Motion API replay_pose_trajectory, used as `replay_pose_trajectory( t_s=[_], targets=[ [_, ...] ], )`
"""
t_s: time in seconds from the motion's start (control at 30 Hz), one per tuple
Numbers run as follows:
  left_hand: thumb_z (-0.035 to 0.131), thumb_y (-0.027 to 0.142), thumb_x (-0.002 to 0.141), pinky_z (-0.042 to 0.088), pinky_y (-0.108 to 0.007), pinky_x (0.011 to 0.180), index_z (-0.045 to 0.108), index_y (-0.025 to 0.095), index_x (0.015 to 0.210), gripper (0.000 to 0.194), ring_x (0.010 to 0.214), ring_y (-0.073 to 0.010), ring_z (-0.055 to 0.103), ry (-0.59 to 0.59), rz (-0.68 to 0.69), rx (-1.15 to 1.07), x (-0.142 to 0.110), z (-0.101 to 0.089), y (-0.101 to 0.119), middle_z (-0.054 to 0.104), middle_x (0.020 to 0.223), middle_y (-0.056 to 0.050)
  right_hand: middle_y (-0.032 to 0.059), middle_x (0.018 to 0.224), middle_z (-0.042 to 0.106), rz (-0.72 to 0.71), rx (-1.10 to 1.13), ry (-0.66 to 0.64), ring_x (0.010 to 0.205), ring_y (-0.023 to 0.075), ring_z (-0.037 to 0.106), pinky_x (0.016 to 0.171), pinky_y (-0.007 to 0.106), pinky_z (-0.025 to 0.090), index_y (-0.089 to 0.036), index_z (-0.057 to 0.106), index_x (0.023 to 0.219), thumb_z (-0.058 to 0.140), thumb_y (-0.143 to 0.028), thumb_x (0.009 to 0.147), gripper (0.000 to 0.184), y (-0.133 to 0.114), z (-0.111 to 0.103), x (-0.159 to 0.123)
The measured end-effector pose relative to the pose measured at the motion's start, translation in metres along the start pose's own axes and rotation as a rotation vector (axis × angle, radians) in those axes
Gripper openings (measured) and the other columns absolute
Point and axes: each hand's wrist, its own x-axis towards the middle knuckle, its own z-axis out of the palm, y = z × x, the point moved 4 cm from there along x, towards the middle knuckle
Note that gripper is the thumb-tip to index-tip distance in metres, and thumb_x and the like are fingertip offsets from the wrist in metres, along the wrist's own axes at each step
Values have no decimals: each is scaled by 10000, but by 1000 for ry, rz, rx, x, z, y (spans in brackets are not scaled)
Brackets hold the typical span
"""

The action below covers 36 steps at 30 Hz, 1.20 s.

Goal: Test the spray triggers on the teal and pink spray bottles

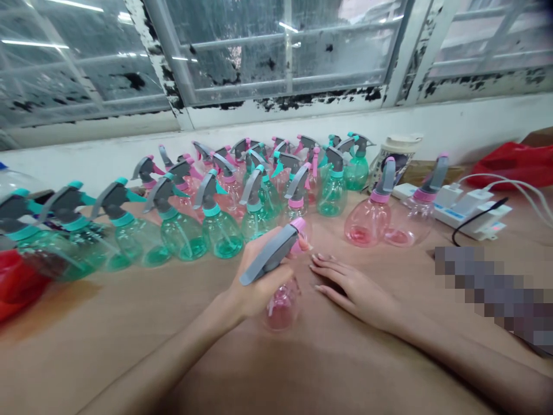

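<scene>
My left hand (254, 282) is wrapped round the neck of a pink spray bottle (283, 305) with a grey trigger head (270, 255), holding it just above the brown table (129, 346). Beside it, my right hand (349, 285) lies flat on the table with its fingers stretched out, empty and just right of the bottle's pink nozzle. Behind my hands stand several teal spray bottles (222, 230) and pink spray bottles (369, 222) with grey heads, crowded in rows.
A white power strip (469, 213) with plugs and cables lies at the right, next to a lidded cup (400, 153) and a red bag (514, 164). Something red (17, 282) sits at the left edge. A white wall and grimy windows run behind the table.
</scene>
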Motion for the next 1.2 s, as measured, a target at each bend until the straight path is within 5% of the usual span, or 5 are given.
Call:
replay_pose_trajectory(
  t_s=[0.2,0.33,0.87,1.2],
  targets=[
    [521,154,693,479,-331,809,647,205,938,280,886,-200,625,-20,-31,-97,-2,2,-4,674,969,-23,103,1466,491,4,-24,-31,1380,245,416,1154,477,337,-161,532,1375,445,-402,984,467,0,-1,0],
    [524,167,722,495,-327,792,660,212,1017,328,873,-196,651,-26,-26,-94,-5,4,-7,687,1075,-34,106,1468,489,-1,-20,-38,1385,247,408,1157,476,332,-158,524,1382,451,-401,982,473,1,-1,0],
    [517,172,678,465,-276,564,655,222,898,265,609,-160,562,40,-28,142,-3,3,-5,596,701,10,84,1445,524,-3,20,1,1368,256,435,1141,501,353,-229,534,1378,480,-400,972,444,1,-2,-2],
    [554,113,718,474,-232,508,591,242,1013,324,567,-135,605,-38,-60,88,-3,9,-11,597,734,34,97,1442,525,-7,18,4,1365,259,439,1141,507,351,-217,537,1374,474,-396,974,443,1,-2,-2]
  ],
)
